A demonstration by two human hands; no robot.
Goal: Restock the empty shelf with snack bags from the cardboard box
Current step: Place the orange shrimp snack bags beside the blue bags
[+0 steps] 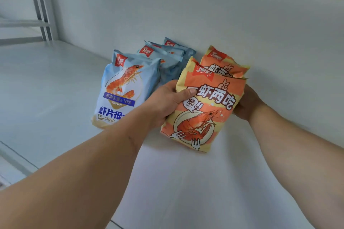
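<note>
At the far left we see the upright post (40,3) of the white shelf (46,89), and a wide stretch of its board beside it holds nothing, so we judge plenty of room remains to fill. Next comes a row of blue snack bags (122,89), standing one behind another toward the back wall (186,15); we count about four, though the rear ones are partly hidden. Just beside them our left hand (167,98) grips the left edge of the front orange snack bag (201,113), thumb across its face. That bag stands on the shelf, leaning slightly, right in front of a second orange bag (221,63) near the wall. Our right hand (245,104) is behind the front bag's right edge; it appears to hold that side, but its fingers are hidden. We judge the restocking as partly done: one blue row set, an orange row just begun. The cardboard box is out of view, so we cannot tell how many bags remain.
</note>
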